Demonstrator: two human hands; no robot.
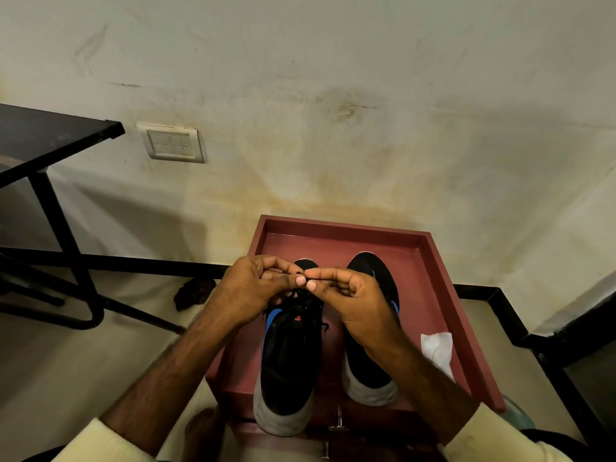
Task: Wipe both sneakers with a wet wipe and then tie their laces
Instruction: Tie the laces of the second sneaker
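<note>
1. The landmark was the red wooden tray (443, 295), which stood against the wall, and both black sneakers lay inside it with their heels toward the person.
2. The left sneaker (290, 355) lay at the left side of the tray, its heel over the near rim; the right sneaker (366, 371) lay just beside it, in the middle of the tray.
3. The used wet wipe (436, 348) lay crumpled at the right side of the tray, so I judged the wiping to be finished.
4. The step in hand was tying the black lace (300, 296) of the left sneaker.
5. The left hand (253, 288) and the right hand (353, 295) met above this sneaker's front part; each was nearly closed, thumb and forefinger pinching a piece of lace.
6. Whether a loop was already formed, I could not tell.
7. The next move probably calls for pulling the ends apart evenly, and afterwards the right sneaker needs tying.
</note>
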